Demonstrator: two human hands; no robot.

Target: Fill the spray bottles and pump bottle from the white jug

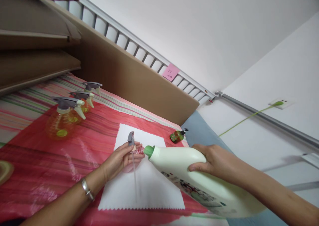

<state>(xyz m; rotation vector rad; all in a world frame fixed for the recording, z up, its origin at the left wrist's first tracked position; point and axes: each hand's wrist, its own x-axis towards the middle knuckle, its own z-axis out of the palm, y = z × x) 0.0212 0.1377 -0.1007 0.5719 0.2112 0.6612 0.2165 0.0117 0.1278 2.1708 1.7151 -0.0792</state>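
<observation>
My right hand [208, 158] grips the handle of a big pale-green detergent jug [174, 158], tipped so that its green spout [149, 151] points left. Just left of the spout, my left hand [126, 153] pinches a grey spray trigger head [131, 138], its thin dip tube [135, 179] hanging down. A small clear neck [140, 150] shows at the fingers, against or very near the spout; the clear bottle below it is hard to make out. Whether liquid is flowing I cannot tell. Beneath both hands lies a white zigzag-edged cloth [159, 196].
Several orange-tinted spray bottles [59, 123] with grey-and-white triggers stand at the left on the red sheet [37, 159]. A small dark pump bottle [176, 137] lies beyond the cloth. Behind are a brown board [134, 76], stacked cardboard [37, 36] and a railing. A tape roll [5, 172] sits far left.
</observation>
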